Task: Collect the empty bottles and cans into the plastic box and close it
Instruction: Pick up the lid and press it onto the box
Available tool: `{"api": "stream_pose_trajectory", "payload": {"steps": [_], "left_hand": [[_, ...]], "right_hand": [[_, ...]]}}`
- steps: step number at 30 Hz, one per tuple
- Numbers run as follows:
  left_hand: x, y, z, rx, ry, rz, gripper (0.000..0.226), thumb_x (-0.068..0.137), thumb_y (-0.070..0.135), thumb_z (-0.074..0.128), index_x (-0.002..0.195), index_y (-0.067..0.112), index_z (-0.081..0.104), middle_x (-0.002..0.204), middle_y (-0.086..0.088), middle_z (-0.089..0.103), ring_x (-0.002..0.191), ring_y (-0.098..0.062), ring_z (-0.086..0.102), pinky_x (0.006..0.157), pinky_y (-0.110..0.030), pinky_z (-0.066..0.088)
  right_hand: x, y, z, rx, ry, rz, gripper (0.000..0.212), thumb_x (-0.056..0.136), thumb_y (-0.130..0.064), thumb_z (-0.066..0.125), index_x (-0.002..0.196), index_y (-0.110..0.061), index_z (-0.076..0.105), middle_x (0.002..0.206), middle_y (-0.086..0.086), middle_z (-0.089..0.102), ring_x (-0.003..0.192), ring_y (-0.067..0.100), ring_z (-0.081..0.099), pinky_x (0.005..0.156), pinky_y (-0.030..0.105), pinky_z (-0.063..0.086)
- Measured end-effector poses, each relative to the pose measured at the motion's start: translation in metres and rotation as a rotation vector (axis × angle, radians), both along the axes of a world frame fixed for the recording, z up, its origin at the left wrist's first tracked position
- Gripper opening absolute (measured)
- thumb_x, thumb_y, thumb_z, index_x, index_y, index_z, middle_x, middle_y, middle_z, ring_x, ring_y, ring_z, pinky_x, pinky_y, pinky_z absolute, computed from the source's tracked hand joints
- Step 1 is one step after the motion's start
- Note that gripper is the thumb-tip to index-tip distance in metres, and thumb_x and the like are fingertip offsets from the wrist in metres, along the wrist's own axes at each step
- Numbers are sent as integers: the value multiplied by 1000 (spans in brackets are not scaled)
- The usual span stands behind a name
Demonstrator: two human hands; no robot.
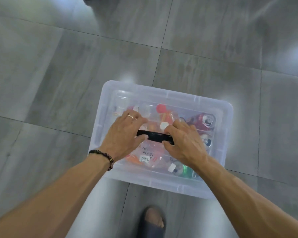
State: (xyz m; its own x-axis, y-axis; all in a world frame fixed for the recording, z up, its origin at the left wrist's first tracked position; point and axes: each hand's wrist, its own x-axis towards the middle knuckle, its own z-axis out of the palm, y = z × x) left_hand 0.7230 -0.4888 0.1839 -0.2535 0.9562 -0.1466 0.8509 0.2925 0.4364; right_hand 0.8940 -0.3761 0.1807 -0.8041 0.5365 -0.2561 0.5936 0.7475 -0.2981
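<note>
Pressing flat, both open hands, left hand (123,133) and right hand (183,140), should push evenly beside the black handle (155,137) so the clear lid (162,98) seats on the plastic box (162,188).

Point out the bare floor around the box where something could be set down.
Bare grey floor lies left of the box, beyond its far edge and to its right. The near side is crowded: a sandalled foot and both forearms. On the lid, both hands, left hand and right hand, flank the black handle.
</note>
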Motion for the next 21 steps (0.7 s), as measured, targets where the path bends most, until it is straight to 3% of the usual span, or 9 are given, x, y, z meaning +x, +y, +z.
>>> {"api": "stream_pose_trajectory", "payload": {"steps": [2, 5, 8, 10, 12, 15, 19, 21], "left_hand": [[-12, -23, 2, 14, 31, 152, 49, 80, 23, 72, 125, 14, 53, 125, -7, 51, 117, -28, 45, 95, -43, 46], [-36, -55, -3, -165, 37, 355, 71, 82, 26, 70, 141, 12, 33, 146, -13, 34, 133, -30, 31, 108, -44, 36], [-54, -72, -17, -388, -33, 437, 90, 85, 40, 65, 149, 15, 8, 158, -15, 5, 143, -34, 12, 114, -48, 26], [-61, -76, -28, -424, -168, 504, 99, 85, 39, 66, 149, 17, -6, 159, -14, -7, 143, -35, 15, 113, -49, 28], [-68, -76, -36, -388, -299, 580, 107, 82, 37, 70, 148, 17, -10, 159, -13, -4, 141, -34, 25, 109, -48, 35], [-80, -69, -37, -313, -317, 592, 103, 77, 38, 75, 148, 14, 3, 153, -15, 19, 128, -33, 42, 100, -45, 43], [-86, -47, -33, -180, -312, 487, 79, 83, 27, 70, 143, 19, 18, 148, -8, 29, 121, -31, 47, 98, -41, 44], [-89, -37, -38, -124, -321, 479, 59, 87, 22, 65, 132, 21, 27, 124, -5, 41, 96, -27, 54, 81, -37, 50]], "right_hand": [[-4, -5, 5, -6, -39, 7, 36, 82, -35, 65, 113, -17, 59, 111, -1, 58, 93, 22, 54, 81, 38, 46], [-18, -11, 7, 43, -79, 34, 59, 78, -45, 68, 126, -17, 47, 123, 3, 51, 100, 24, 50, 87, 39, 46], [-46, -22, 3, 58, -131, 113, 71, 77, -60, 62, 134, -25, 39, 134, 4, 43, 117, 25, 41, 102, 42, 37], [-67, -31, -4, 52, -195, 140, 84, 77, -69, 56, 144, -27, 29, 147, 7, 32, 129, 30, 33, 108, 47, 28], [-81, -37, -12, 49, -246, 109, 92, 76, -74, 52, 148, -28, 18, 157, 10, 17, 136, 37, 24, 111, 51, 22], [-86, -38, -23, 89, -287, 45, 92, 80, -73, 48, 150, -28, 9, 161, 10, 2, 143, 40, 13, 115, 54, 12], [-72, -25, -33, 72, -279, -29, 89, 86, -71, 37, 152, -28, -6, 161, 7, -16, 146, 35, -16, 117, 56, -8], [-64, -15, -37, 37, -298, -38, 89, 88, -70, 33, 150, -30, -17, 158, 4, -27, 143, 31, -27, 117, 56, -9]]}}
